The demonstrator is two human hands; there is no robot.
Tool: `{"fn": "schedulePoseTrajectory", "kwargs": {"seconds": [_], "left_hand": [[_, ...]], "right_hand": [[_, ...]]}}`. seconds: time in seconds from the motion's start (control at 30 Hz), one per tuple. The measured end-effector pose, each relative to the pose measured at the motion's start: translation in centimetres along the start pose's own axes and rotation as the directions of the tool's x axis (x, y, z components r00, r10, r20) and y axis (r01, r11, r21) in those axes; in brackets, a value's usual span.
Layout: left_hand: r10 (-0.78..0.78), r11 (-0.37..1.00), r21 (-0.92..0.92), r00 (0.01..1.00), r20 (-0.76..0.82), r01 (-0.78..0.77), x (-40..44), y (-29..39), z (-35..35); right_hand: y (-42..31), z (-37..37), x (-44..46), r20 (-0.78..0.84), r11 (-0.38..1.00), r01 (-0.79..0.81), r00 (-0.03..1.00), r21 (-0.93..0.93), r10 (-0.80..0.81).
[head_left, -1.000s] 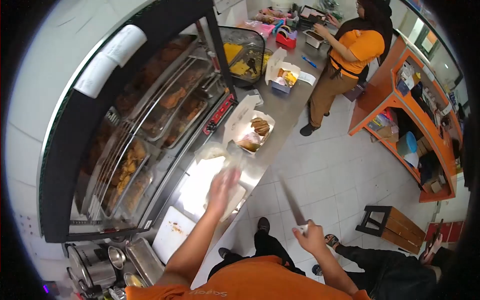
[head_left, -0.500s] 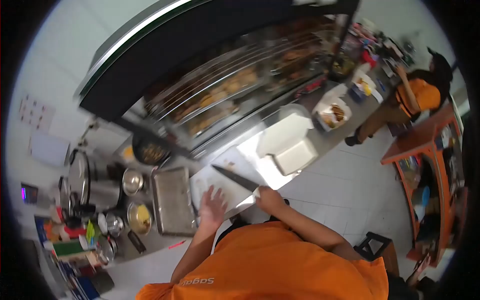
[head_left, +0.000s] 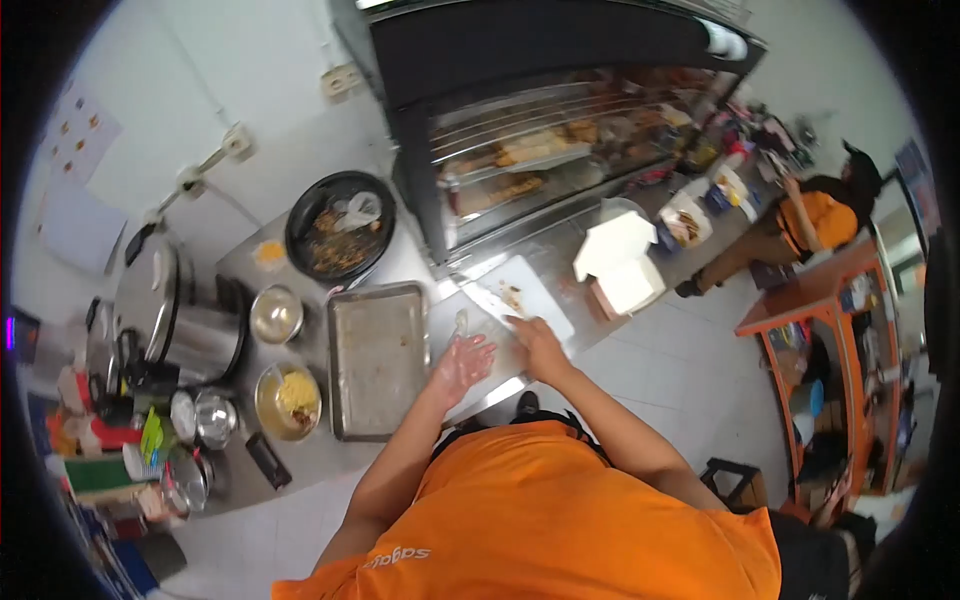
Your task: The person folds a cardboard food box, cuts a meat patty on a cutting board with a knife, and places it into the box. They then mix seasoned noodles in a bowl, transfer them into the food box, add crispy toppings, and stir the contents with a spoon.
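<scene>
My right hand (head_left: 540, 350) is closed round the handle of a knife (head_left: 487, 302). The pale blade points up and left across the corner of a white cutting board (head_left: 545, 302), where small brown scraps lie. Left of the board is my left hand (head_left: 464, 366), palm turned up with its fingers apart and nothing in it. It is just right of a metal baking tray (head_left: 378, 362), above the steel counter. An open white takeaway box (head_left: 628, 275) stands beyond the board on the right.
A glass food warmer (head_left: 520, 160) stands behind the board. A black pan (head_left: 340, 225) with food scraps, a steel bowl (head_left: 277, 314), a bowl with yellow food (head_left: 288, 400) and a large pot (head_left: 190, 310) are at left. Another person (head_left: 820, 215) stands at the counter's far right.
The view has swung left, bringing the black pan and more wall into sight. The knife has moved toward the board's left edge. My left hand has turned and no longer lies over the board.
</scene>
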State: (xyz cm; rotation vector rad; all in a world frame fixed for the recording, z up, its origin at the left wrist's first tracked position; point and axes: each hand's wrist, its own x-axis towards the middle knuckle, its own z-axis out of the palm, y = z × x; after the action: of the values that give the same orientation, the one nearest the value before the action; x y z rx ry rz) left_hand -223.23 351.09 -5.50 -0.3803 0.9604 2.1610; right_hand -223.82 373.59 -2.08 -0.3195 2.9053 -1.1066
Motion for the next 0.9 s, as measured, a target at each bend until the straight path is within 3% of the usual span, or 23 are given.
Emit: {"fn": "schedulePoseTrajectory", "kwargs": {"seconds": [0.03,0.07,0.13,0.2,0.3,0.4,0.43,0.53,0.57,0.67,0.73,0.83,0.9], "left_hand": [[-0.026,0.993,0.112,0.999,0.032,0.022,-0.2,0.0,-0.1],[-0.053,0.974,0.225,0.996,0.066,0.037,-0.5,0.0,0.0],[-0.078,0.941,0.336,0.992,0.096,0.041,-1.6,0.4,0.1],[-0.058,0.981,0.189,0.994,0.090,0.040,-2.8,0.7,0.9],[-0.028,1.000,-0.002,0.981,0.194,0.029,-4.9,1.2,0.9],[-0.003,0.987,0.159,0.990,0.142,-0.020,-7.2,1.7,1.5],[0.026,0.980,0.186,0.975,0.221,-0.068,-7.8,1.9,1.1],[0.097,0.986,0.129,0.993,0.067,-0.105,-10.5,2.2,3.4],[0.107,0.992,0.066,0.994,0.019,-0.108,-10.2,2.1,3.2],[0.123,0.983,-0.123,0.986,-0.116,-0.138,-8.0,1.1,1.4],[0.124,0.957,-0.241,0.980,-0.159,-0.160,-5.7,0.3,0.6],[-0.001,0.862,-0.506,1.000,-0.014,-0.006,-2.0,-1.7,-3.2],[-0.051,0.857,-0.514,0.997,-0.057,0.014,-0.7,-2.7,-3.8]], "right_hand": [[-1.1,-0.9,0.6,0.050,0.992,0.068,0.997,-0.104,-0.063],[-1.5,-1.1,1.1,-0.040,0.963,0.173,0.982,-0.206,-0.185],[0.0,-0.9,2.3,0.068,0.939,0.188,0.982,-0.287,-0.176],[0.2,-1.9,2.7,0.032,0.887,0.245,0.967,-0.392,-0.253],[0.6,-1.7,2.5,-0.008,0.877,0.260,0.958,-0.405,-0.288],[0.9,-1.0,1.8,-0.165,0.879,0.210,0.938,-0.428,-0.304],[1.2,-0.9,1.8,-0.197,0.874,0.144,0.945,-0.463,-0.260],[1.9,-1.5,1.5,-0.134,0.939,-0.058,0.991,-0.340,0.013],[1.5,-2.4,1.2,0.036,0.944,-0.163,0.983,-0.287,0.181],[0.9,-3.2,-2.1,0.129,0.847,-0.279,0.919,-0.452,0.372],[4.0,-0.8,-4.0,0.186,0.870,-0.233,0.922,-0.435,0.340],[5.3,-0.1,-5.7,0.200,0.887,-0.209,0.929,-0.411,0.311],[5.9,0.9,-5.5,0.122,0.892,-0.220,0.950,-0.394,0.288]]}}
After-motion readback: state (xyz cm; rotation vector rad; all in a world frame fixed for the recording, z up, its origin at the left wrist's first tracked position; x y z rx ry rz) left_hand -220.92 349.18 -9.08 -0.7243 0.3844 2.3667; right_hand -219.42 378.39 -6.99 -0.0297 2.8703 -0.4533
